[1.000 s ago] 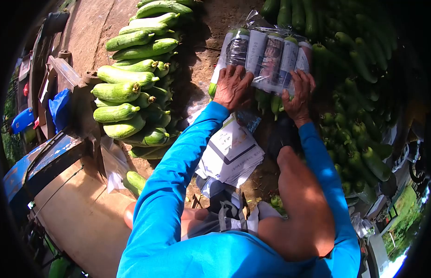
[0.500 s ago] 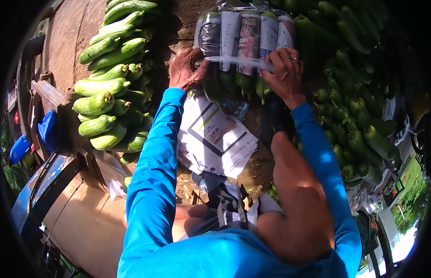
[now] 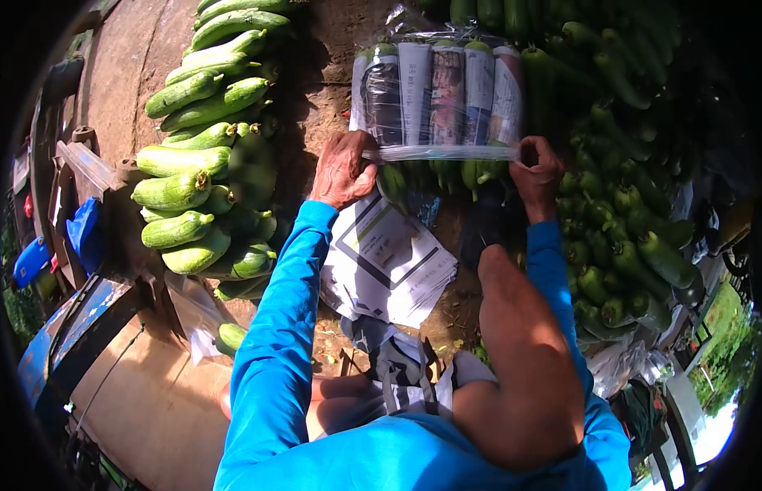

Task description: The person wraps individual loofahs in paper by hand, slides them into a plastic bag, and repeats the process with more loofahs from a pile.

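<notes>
A clear plastic bag [image 3: 443, 153] lies in front of me, its open edge drawn straight across between my hands. My left hand [image 3: 345, 170] pinches the left end of that edge, and my right hand [image 3: 538, 168] grips the right end with curled fingers. Inside the bag, several long green gourds wrapped in newspaper [image 3: 415, 90] lie side by side, their green ends showing at the top. Just below the edge, unwrapped green gourd ends [image 3: 477, 173] show. A fanned stack of printed paper sheets [image 3: 397, 254] rests on the ground between my arms and my knee.
Pale green gourds [image 3: 180, 192] are piled in a row on the left. More gourds [image 3: 635, 221] are heaped in shade on the right. A blue-edged wooden piece [image 3: 74, 335] stands at the lower left, and crumpled clear plastic [image 3: 643, 360] lies at the lower right.
Both hands have come nearer to me and further apart, pulling the bag's edge down and taut over the wrapped gourds. More of the wrapped gourds now show inside.
</notes>
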`<action>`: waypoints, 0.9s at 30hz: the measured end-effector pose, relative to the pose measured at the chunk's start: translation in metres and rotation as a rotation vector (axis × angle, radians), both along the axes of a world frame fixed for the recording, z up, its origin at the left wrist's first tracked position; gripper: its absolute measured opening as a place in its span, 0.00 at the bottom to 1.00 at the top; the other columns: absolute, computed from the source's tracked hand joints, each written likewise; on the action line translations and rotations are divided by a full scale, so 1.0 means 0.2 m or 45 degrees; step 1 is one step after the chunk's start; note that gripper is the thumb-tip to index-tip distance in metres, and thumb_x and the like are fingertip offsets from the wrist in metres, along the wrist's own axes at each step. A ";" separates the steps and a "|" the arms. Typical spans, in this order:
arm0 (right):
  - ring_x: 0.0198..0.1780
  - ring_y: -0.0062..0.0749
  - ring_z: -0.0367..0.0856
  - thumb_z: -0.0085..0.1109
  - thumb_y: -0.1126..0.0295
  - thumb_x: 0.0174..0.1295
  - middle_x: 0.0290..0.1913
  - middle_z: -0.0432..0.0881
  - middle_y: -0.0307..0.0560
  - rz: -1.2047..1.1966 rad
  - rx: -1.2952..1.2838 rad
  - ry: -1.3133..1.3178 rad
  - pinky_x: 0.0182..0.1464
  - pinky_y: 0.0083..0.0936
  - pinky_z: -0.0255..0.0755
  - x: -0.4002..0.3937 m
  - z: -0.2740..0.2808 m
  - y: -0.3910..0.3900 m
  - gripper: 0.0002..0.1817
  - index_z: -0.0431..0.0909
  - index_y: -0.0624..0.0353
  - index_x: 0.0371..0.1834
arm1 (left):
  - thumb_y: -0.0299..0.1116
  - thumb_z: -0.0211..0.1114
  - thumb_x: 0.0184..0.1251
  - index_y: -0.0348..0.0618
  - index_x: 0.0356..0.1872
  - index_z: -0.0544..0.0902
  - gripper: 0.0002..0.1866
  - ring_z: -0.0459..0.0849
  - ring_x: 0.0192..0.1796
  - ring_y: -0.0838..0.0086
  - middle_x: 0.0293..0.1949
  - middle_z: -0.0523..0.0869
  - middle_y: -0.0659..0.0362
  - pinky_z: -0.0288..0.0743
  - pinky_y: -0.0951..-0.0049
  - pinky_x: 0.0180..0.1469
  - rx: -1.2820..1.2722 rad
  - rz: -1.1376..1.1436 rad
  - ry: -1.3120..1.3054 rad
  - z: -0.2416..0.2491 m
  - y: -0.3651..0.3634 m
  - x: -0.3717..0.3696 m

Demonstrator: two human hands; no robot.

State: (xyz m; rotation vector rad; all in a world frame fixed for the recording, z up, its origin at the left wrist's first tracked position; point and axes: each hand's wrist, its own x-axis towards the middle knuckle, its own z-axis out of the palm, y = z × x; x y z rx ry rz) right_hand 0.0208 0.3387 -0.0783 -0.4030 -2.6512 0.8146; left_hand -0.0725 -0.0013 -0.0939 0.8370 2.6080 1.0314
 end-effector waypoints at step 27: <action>0.39 0.23 0.74 0.57 0.68 0.55 0.33 0.76 0.34 -0.477 -1.611 -0.148 0.49 0.22 0.66 0.06 -0.14 0.12 0.05 0.77 0.56 0.31 | 0.46 0.54 0.68 0.36 0.21 0.72 0.23 0.70 0.28 0.78 0.22 0.75 0.64 0.64 0.73 0.34 0.943 0.500 -0.707 -0.22 -0.02 -0.13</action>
